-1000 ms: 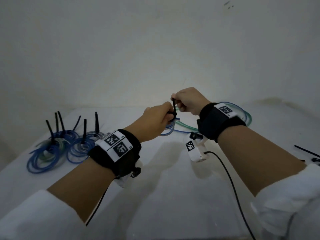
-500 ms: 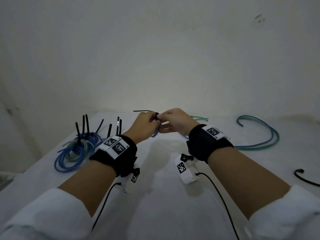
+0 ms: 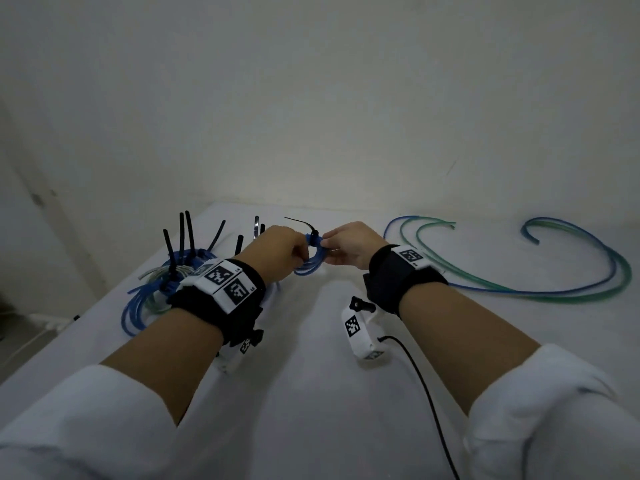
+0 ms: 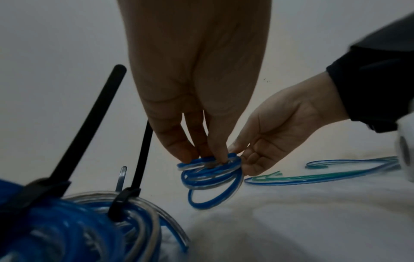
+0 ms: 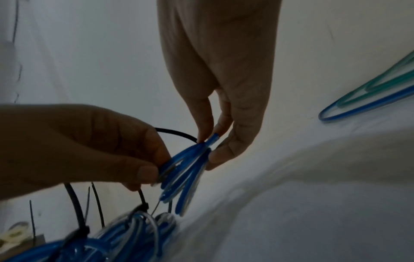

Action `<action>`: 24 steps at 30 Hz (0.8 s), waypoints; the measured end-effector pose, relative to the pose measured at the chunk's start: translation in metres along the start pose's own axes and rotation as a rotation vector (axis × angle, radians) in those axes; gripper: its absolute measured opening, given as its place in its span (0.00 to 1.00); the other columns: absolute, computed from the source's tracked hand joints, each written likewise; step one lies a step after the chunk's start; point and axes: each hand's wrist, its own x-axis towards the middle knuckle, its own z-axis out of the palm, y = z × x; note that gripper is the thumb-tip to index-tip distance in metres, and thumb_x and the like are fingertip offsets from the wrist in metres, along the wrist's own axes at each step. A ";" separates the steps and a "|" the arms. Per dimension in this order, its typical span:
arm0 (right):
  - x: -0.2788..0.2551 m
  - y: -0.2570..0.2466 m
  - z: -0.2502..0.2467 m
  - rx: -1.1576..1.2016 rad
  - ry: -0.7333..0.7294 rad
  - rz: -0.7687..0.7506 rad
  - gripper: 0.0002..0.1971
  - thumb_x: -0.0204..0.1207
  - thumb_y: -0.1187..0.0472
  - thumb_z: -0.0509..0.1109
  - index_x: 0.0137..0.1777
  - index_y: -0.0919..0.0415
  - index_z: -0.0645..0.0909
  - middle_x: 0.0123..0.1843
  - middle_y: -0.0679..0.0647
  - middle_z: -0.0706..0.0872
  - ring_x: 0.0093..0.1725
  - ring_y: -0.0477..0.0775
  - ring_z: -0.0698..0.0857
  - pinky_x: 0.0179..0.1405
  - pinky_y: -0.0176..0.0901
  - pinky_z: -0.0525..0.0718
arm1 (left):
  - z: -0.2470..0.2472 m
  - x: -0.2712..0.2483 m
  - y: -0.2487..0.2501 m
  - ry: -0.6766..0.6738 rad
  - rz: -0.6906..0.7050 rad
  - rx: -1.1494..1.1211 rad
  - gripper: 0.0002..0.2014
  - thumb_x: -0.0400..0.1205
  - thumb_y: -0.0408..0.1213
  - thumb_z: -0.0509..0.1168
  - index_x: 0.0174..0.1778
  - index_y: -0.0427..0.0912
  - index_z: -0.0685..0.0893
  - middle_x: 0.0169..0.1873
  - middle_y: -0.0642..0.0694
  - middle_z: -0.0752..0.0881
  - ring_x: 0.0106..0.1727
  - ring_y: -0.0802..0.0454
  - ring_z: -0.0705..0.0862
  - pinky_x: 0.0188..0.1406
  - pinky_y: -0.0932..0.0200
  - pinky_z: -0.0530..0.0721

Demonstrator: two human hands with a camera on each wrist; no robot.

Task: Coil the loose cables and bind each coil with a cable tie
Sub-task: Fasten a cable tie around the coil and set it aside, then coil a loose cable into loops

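Observation:
A small blue cable coil (image 3: 311,263) hangs just above the white table between both hands. A black cable tie (image 3: 313,234) wraps its top, and the tie's thin tail points up and left. My left hand (image 3: 300,258) grips the coil's left side, thumb and fingers curled round the loops (image 5: 170,170). My right hand (image 3: 325,247) pinches the coil's top by the tie (image 5: 207,141). In the left wrist view the left hand's fingertips (image 4: 201,156) press on the coil (image 4: 212,177), with the right hand (image 4: 244,159) touching its right edge.
A pile of bound blue and clear coils (image 3: 162,285) with upright black tie tails lies at the left, close to the left wrist. Several loose blue and green cables (image 3: 540,292) curve across the table at the right. A wall stands behind the table.
The tie's tail stood upright a second ago and now points left. Both hands moved left with the coil, away from the loose cables and nearer the bound pile.

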 end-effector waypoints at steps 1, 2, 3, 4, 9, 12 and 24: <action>0.004 0.002 0.003 -0.036 0.007 0.006 0.05 0.77 0.74 0.67 0.51 0.73 0.81 0.40 0.64 0.84 0.34 0.54 0.84 0.38 0.44 0.86 | 0.002 0.002 -0.001 -0.011 -0.004 0.019 0.09 0.78 0.29 0.64 0.49 0.39 0.88 0.48 0.43 0.88 0.53 0.47 0.83 0.50 0.62 0.75; 0.008 0.004 0.006 -0.070 0.008 0.014 0.07 0.76 0.74 0.67 0.53 0.74 0.81 0.40 0.65 0.84 0.34 0.55 0.84 0.42 0.47 0.87 | 0.003 0.003 -0.002 -0.019 -0.009 0.038 0.09 0.77 0.29 0.63 0.48 0.39 0.88 0.48 0.42 0.88 0.52 0.46 0.83 0.50 0.60 0.77; 0.011 0.006 0.007 -0.101 -0.001 0.023 0.07 0.76 0.75 0.67 0.53 0.74 0.81 0.39 0.65 0.84 0.34 0.56 0.84 0.44 0.49 0.87 | 0.004 0.004 -0.002 -0.022 -0.012 0.053 0.09 0.77 0.29 0.63 0.48 0.38 0.88 0.47 0.42 0.88 0.52 0.46 0.83 0.51 0.58 0.79; 0.013 0.007 0.008 -0.124 -0.017 0.030 0.07 0.75 0.76 0.67 0.52 0.73 0.81 0.37 0.65 0.83 0.34 0.57 0.84 0.46 0.50 0.87 | 0.005 0.005 -0.002 -0.027 -0.012 0.066 0.09 0.77 0.29 0.63 0.48 0.36 0.88 0.47 0.40 0.88 0.52 0.44 0.83 0.53 0.55 0.80; 0.015 0.012 -0.003 -0.225 -0.114 0.038 0.11 0.76 0.76 0.66 0.57 0.74 0.80 0.40 0.64 0.83 0.36 0.57 0.85 0.44 0.47 0.88 | 0.013 0.010 -0.003 -0.041 -0.031 0.065 0.09 0.79 0.31 0.64 0.50 0.37 0.88 0.50 0.41 0.88 0.56 0.45 0.82 0.56 0.56 0.79; 0.012 0.012 -0.028 -0.324 -0.101 0.015 0.09 0.77 0.72 0.66 0.55 0.71 0.81 0.41 0.62 0.83 0.36 0.57 0.84 0.43 0.48 0.87 | 0.016 0.014 0.002 -0.047 -0.037 0.037 0.08 0.78 0.33 0.65 0.50 0.38 0.88 0.51 0.42 0.88 0.56 0.46 0.83 0.56 0.56 0.80; -0.044 0.029 -0.174 -1.061 0.116 -0.007 0.11 0.72 0.64 0.75 0.54 0.63 0.85 0.38 0.49 0.81 0.43 0.53 0.82 0.36 0.36 0.77 | 0.034 0.044 0.100 -0.042 0.070 -0.129 0.07 0.79 0.44 0.66 0.50 0.47 0.84 0.51 0.49 0.85 0.55 0.50 0.81 0.57 0.53 0.81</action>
